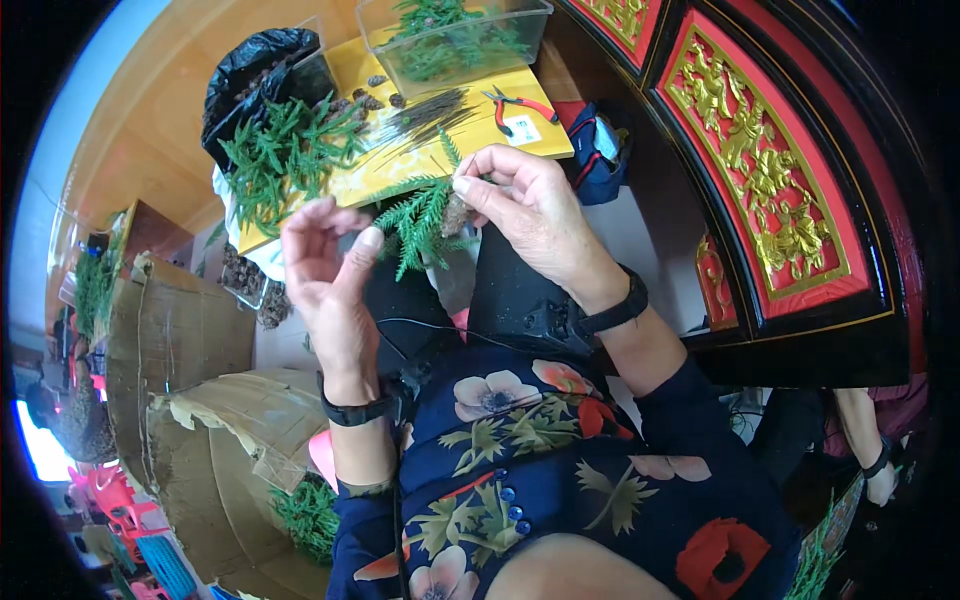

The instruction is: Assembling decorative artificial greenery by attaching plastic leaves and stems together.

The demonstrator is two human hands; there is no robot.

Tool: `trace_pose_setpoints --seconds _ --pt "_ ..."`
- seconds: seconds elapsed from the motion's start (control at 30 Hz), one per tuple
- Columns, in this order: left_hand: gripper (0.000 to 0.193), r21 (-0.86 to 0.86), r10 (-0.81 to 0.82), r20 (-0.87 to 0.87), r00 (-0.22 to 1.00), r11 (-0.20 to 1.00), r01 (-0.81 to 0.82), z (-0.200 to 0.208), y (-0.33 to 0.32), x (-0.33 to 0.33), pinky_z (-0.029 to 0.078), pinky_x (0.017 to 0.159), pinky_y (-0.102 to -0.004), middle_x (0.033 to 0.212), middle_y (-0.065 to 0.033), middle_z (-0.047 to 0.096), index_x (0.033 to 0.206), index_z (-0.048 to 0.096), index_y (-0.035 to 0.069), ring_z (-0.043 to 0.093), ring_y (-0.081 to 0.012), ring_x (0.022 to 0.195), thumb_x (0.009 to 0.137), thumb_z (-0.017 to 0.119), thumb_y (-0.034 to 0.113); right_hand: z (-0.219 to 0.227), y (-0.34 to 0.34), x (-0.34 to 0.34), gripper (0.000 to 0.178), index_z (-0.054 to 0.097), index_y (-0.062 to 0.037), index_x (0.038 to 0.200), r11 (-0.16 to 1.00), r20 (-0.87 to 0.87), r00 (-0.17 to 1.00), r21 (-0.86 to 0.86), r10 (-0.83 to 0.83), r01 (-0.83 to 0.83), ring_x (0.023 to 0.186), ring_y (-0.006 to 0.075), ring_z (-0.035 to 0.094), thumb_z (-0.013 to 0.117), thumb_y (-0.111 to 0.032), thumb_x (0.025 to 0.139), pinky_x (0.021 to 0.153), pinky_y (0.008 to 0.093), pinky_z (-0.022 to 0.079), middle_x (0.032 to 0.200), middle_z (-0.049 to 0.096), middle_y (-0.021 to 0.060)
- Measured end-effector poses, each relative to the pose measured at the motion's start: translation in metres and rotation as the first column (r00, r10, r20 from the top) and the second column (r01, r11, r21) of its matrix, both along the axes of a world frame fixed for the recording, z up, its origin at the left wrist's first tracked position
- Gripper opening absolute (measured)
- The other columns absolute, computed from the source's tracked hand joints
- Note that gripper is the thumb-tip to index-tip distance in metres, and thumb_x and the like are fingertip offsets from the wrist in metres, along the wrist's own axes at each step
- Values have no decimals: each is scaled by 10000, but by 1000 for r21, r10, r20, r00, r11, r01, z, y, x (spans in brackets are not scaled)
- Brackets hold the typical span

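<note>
My right hand [540, 208] pinches an artificial pine sprig [415, 222] near its base, above my lap at the table's front edge. A brown pine cone [456, 217] hangs at the sprig beneath those fingertips. Just left of the sprig, my left hand [332, 275] is raised with thumb and fingers apart, and I see nothing in it. Beyond my hands, a heap of green sprigs [290, 160] covers the left part of the yellow table [350, 185]. Thin dark wires [425, 118] lie in its middle, with red-handled pliers [520, 103] to their right.
A clear bin [455, 62] of greenery and a black plastic bag [250, 80] stand at the back. Loose pine cones [368, 100] lie between. Cardboard boxes [185, 325] crowd my left. A carved red-and-gold panel [765, 170] rises on my right; another person's hand [882, 484] shows lower right.
</note>
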State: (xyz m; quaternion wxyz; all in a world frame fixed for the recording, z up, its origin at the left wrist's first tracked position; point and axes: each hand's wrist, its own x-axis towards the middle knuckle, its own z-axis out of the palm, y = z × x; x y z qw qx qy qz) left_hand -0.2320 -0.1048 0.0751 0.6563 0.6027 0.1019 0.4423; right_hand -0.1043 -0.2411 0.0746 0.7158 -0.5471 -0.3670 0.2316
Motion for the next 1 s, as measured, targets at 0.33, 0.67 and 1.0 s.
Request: trace_pose_setpoints --seconds 0.33,0.67,1.0 --pt "110 309 149 -349 925 950 -37 9 -17 1 396 626 -154 818 4 601 903 624 -11 505 -43 674 801 652 20 0 2 -2 111 570 -18 939 993 32 994 64 -106 104 762 57 567 559 -118 893 632 193 451 896 595 13" --pt "137 -126 -165 -182 969 982 143 -15 22 -2 400 579 -175 805 -22 615 993 575 8 533 -72 683 892 548 96 15 -11 8 182 578 4 964 996 -114 992 77 46 -37 748 80 585 515 -159 914 607 192 441 939 628 57" --pt "175 -391 -239 9 971 893 224 -18 25 2 428 599 -226 924 -73 607 1045 559 -1 553 -124 792 894 538 85 23 -23 20 211 574 4 1000 994 -120 991 96 54 -43 737 88 590 491 -174 922 608 192 417 993 642 99"
